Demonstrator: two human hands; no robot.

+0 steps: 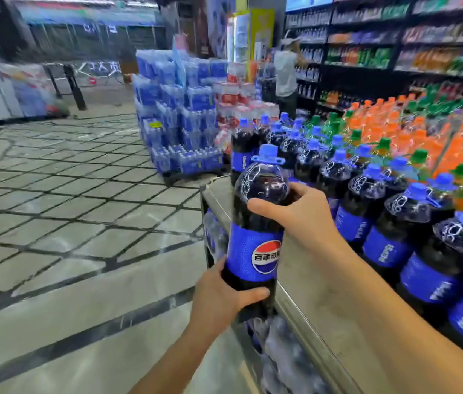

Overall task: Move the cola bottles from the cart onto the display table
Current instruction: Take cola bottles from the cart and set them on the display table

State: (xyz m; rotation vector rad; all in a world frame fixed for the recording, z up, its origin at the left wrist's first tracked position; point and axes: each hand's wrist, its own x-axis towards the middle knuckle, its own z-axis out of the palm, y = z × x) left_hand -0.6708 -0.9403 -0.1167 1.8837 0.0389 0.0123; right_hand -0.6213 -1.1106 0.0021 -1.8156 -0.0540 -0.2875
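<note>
Tiled floor [68,223] and stacked water packs [179,115] lie beyond the desk [298,317], where cola rows [381,211] flank orange sodas [412,137], while left hand [221,297] and right hand [295,220] grip one bottle [256,251] upright over its edge.

Grey table [304,319] with a metal edge running from 5 o'clock toward 12 o'clock, rows of upright cola bottles [366,200] standing on it at 3 o'clock, green-capped bottles [384,144] and orange soda bottles [423,137] behind them at 1 o'clock
</note>
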